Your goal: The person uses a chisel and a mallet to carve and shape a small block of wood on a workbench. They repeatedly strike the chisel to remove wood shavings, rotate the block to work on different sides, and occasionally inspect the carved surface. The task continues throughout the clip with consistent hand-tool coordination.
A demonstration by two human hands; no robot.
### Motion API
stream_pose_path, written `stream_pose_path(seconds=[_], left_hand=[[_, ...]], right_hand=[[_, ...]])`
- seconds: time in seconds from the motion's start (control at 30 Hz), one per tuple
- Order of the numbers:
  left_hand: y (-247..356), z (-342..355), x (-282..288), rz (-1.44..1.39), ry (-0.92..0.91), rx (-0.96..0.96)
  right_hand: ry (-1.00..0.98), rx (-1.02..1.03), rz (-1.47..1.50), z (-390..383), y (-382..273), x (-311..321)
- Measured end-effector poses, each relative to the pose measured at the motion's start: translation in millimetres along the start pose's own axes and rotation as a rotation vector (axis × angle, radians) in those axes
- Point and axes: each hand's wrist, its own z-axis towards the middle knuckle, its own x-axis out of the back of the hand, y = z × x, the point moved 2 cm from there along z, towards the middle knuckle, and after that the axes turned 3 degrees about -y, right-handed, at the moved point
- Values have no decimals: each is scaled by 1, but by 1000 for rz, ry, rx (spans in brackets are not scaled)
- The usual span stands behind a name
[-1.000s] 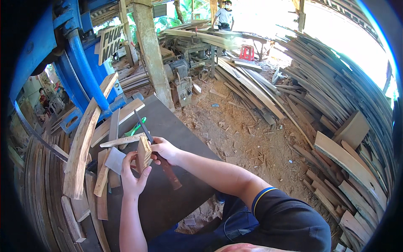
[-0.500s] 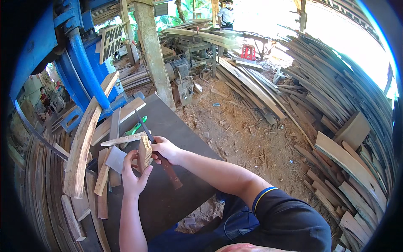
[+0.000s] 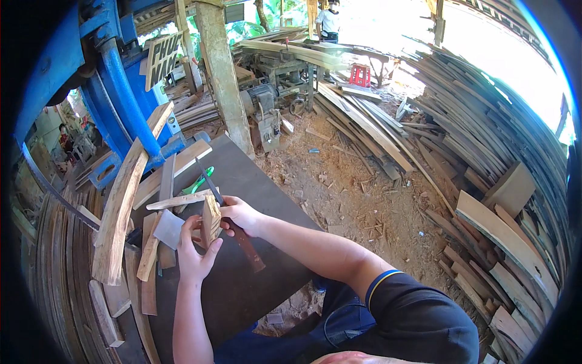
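My left hand (image 3: 197,249) has its fingers and thumb wrapped round a small wood block (image 3: 211,219), held up over the dark table. On the block's right side, my right hand (image 3: 240,216) grips a knife (image 3: 247,246) with a reddish-brown wooden handle. Its narrow dark blade points up and left, passing close by the block's top end; whether it touches is hard to see. A light grey square plate (image 3: 168,229) lies beside my left fingers. Behind the block are a pale wood strip (image 3: 179,200) and a green-handled tool (image 3: 201,180).
The dark table (image 3: 260,182) carries several wood pieces at its left. A long curved timber (image 3: 124,200) leans by a blue machine (image 3: 118,103) with a band blade. Stacked planks (image 3: 485,133) rise at right. A person (image 3: 328,24) stands far off near a red stool (image 3: 360,75).
Both hands keep nearly the same place, with the block and knife still in them. The whole view has shifted very slightly.
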Motion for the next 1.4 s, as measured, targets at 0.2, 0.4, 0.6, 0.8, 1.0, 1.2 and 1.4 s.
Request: stream_pose_path(seconds=[0.2,0.4,0.6,0.8,1.0,1.2,1.4], left_hand=[[-1,0,0,3,-1,-11],[0,0,0,13,-3,-8],[-2,0,-1,0,-1,-7],[-3,0,-1,12,-10,-4],[-2,0,-2,6,-10,-11],[0,-1,0,20,-14,-17],[-4,-1,0,59,-19,-26]], right_hand=[[9,0,-11,0,-1,0],[12,6,1,-5,-5,-5],[7,8,12,-4,-5,-4],[14,-2,17,-4,-5,-4],[11,-5,16,-3,-3,-2],[10,-1,11,-4,-4,-6],[17,10,-12,-4,-4,-5]])
